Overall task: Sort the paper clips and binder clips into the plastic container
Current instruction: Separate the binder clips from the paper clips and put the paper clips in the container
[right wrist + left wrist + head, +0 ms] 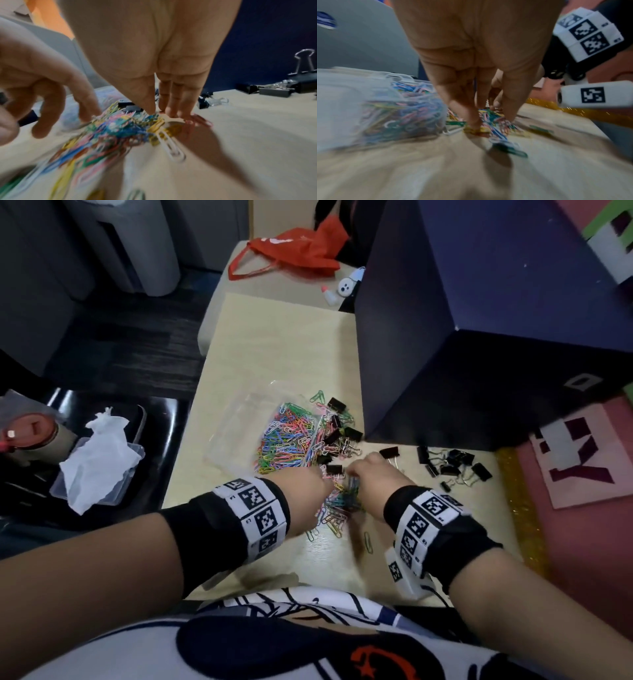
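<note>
A clear plastic container on the pale table holds a heap of coloured paper clips. Black binder clips lie along its right side, and another group of binder clips lies further right. Between my hands sits a loose pile of coloured paper clips. My left hand reaches down with straight fingers, its fingertips touching the pile's left side. My right hand stands with straight fingers, its fingertips on the table at the pile's right side. Neither hand grips anything.
A tall dark blue box stands just behind the binder clips. An orange bag lies at the table's far end. To the left, a tissue on a clear box sits on a black seat. A pink mat borders the right.
</note>
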A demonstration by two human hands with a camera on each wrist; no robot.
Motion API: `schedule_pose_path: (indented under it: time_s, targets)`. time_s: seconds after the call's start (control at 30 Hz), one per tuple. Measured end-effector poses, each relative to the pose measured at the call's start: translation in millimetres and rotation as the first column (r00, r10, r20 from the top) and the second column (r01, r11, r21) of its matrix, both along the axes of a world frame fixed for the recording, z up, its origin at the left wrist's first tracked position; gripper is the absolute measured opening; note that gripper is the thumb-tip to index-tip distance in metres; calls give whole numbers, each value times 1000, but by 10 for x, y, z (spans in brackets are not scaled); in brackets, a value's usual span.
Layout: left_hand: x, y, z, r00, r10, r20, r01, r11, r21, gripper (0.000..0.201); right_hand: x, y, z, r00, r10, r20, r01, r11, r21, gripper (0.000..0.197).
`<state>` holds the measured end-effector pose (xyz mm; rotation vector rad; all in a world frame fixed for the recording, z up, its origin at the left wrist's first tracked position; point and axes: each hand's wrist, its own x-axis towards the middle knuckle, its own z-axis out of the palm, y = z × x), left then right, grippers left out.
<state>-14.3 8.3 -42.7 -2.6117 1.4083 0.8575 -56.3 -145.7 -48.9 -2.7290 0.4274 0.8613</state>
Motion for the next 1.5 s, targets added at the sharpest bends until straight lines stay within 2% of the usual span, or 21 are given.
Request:
schedule_pose_path:
  time_s: [0.07, 0.17, 0.33, 0.43, 0.5, 0.6, 0.7, 0.73, 0.83, 0.93, 1.1, 1.23, 1.33, 1.5]
  targets:
    - [-70, -22, -32, 999, -42, 9, 41, 995, 88, 46, -107, 17, -68, 1000, 17, 7, -18, 999, 34, 56]
    - [-124, -15, -117, 999, -27, 37, 23, 995, 98, 50, -199, -20, -67, 1000, -3, 24, 2, 997, 71, 45]
    - [-129, -44, -172, 998, 39, 53, -41, 998, 46, 61, -286, -165, 6, 973, -197, 121, 203, 978, -41, 52]
    - [-137, -69, -184, 997, 17, 74, -21, 998, 55, 50, -357, -116, -54, 983, -155, 95, 162, 984, -79, 51]
    - [-161, -74, -192, 995, 5, 102, -12, 998, 61, 41, -386, -42, -84, 990, -121, 75, 122, 992, -12, 52]
    - [-187, -72, -212, 991, -3, 136, -2, 999, 38, 30, -391, 68, -90, 988, -145, 43, 142, 987, 73, 50]
    - [-182, -78, -251, 989, 2, 146, -5, 1000, 21, 26, -406, 155, -125, 992, -120, 48, 116, 991, 62, 73]
    - [-178, -85, -262, 989, 6, 149, -8, 1000, 17, 25, -419, 187, -149, 993, -91, 73, 87, 994, 59, 73]
    - [-174, -99, -277, 989, -1, 149, 0, 1000, 3, 26, -446, 247, -200, 984, -41, 171, 27, 996, 83, 50]
    - [-169, -103, -250, 988, -7, 153, 6, 1000, 7, 24, -439, 225, -200, 977, -82, 199, 61, 992, 107, 33]
    - [-147, -97, -227, 988, -55, 144, 51, 998, 31, 19, -390, 111, -211, 964, -169, 207, 148, 982, 115, 39]
    - [-117, -104, -185, 988, -56, 141, 57, 998, -6, 14, -299, -1, -126, 960, -200, 198, 185, 978, 93, 30]
    - [-47, -105, -110, 989, 4, 146, 11, 994, -106, 12, -188, -43, 8, 948, -231, 219, 216, 972, 91, 22]
    - [211, 44, 102, 968, 223, 112, -185, 941, -282, 19, 131, 38, 217, 927, -203, 316, 179, 979, 102, 17]
